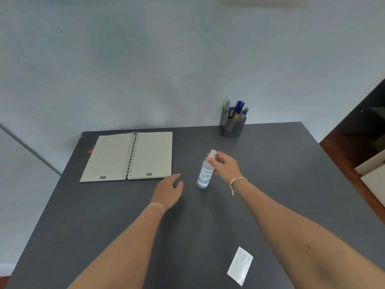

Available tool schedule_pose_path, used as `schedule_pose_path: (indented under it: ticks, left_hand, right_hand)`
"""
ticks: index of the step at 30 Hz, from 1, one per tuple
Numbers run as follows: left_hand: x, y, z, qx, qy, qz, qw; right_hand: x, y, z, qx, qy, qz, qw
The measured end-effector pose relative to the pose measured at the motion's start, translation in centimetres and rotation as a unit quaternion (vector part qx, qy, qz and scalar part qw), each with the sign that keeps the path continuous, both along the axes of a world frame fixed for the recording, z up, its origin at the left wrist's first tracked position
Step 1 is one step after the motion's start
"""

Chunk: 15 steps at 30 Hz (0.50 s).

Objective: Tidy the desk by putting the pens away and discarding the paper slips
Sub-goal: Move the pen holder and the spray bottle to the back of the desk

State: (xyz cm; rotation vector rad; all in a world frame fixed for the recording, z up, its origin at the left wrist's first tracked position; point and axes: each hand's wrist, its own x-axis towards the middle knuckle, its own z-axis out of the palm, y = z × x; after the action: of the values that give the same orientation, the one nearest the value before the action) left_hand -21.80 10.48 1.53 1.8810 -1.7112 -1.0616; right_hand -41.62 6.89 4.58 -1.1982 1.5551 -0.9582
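Note:
A white paper slip (240,265) lies near the front edge of the dark grey desk (281,174), between my forearms. Several pens (237,109) stand in a grey pen holder (233,126) at the back of the desk by the wall. My right hand (226,166) grips a clear hand sanitizer bottle (205,174) near its cap; the bottle stands slightly tilted on the desk. My left hand (168,190) rests palm down on the desk left of the bottle, fingers curled, nothing visible in it.
An open spiral notebook (129,156) lies at the back left of the desk. A pale wall runs behind the desk. Beyond the desk's right edge are a wooden floor and dark and white furniture (373,170).

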Motion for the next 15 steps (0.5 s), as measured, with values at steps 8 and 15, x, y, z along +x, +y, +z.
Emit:
schedule_pose_path:
  ticks: [8,15]
  left_hand:
    - [-4.4,-1.7,-0.4,-0.04,-0.031,-0.055,0.997]
    - [-10.2,-4.5,-0.9,-0.088,-0.064,-0.108,0.988]
  right_hand:
    - [-5.5,-3.2,1.4,0.002,-0.013,-0.032,0.999]
    - [-12.0,-6.9,1.8,0.005,0.005,-0.062,0.998]
